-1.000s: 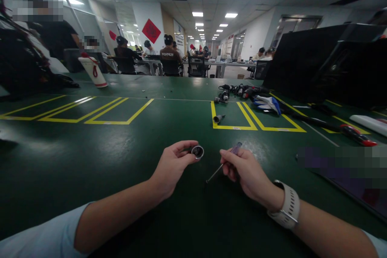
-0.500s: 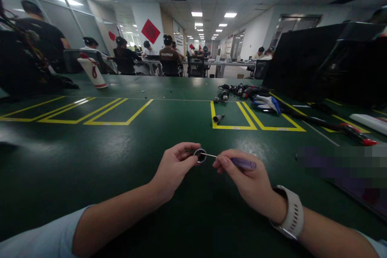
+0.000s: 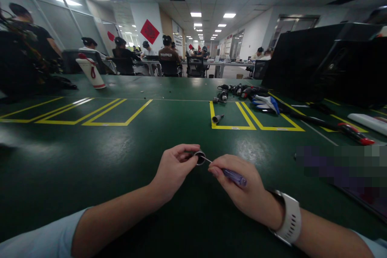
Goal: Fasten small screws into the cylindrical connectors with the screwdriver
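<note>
We find the left grip [image 3: 173, 169] pinched on a small metal ring [image 3: 200, 157] at its right edge, the right grip [image 3: 242, 187] closed on a purple screwdriver [image 3: 234, 177] tipped into that ring; we judge a slipping tip could jab the left grip or flick the ring onto the counter [image 3: 121, 157].

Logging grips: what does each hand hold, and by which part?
Left hand: small metal ring, by its rim. Right hand: purple screwdriver, by its handle.
</note>
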The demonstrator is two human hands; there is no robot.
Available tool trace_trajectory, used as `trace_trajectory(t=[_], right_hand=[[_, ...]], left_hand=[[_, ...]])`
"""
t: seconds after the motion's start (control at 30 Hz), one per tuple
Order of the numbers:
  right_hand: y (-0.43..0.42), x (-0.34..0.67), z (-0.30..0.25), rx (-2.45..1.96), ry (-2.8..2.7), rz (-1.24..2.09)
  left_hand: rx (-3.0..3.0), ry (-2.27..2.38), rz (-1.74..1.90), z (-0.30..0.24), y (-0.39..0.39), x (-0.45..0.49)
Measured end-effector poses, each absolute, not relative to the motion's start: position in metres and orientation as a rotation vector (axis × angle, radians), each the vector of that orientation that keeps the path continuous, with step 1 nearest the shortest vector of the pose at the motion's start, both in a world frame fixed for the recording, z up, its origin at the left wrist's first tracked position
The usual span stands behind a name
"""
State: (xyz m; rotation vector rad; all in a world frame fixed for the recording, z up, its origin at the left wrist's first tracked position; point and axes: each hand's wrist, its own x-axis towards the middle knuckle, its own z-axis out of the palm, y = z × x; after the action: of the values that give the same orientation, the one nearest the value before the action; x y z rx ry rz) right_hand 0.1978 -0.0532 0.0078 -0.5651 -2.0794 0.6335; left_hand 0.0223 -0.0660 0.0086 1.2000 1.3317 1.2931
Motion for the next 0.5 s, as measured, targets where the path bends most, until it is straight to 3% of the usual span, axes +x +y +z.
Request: trace_trajectory(t=[0.5], right_hand=[[-0.0605, 0.1960, 0.0101, -0.488, -2.220, 0.419]], left_hand=[[1.327, 1.361, 1.349, 0.0053, -0.0635, 0.0225]])
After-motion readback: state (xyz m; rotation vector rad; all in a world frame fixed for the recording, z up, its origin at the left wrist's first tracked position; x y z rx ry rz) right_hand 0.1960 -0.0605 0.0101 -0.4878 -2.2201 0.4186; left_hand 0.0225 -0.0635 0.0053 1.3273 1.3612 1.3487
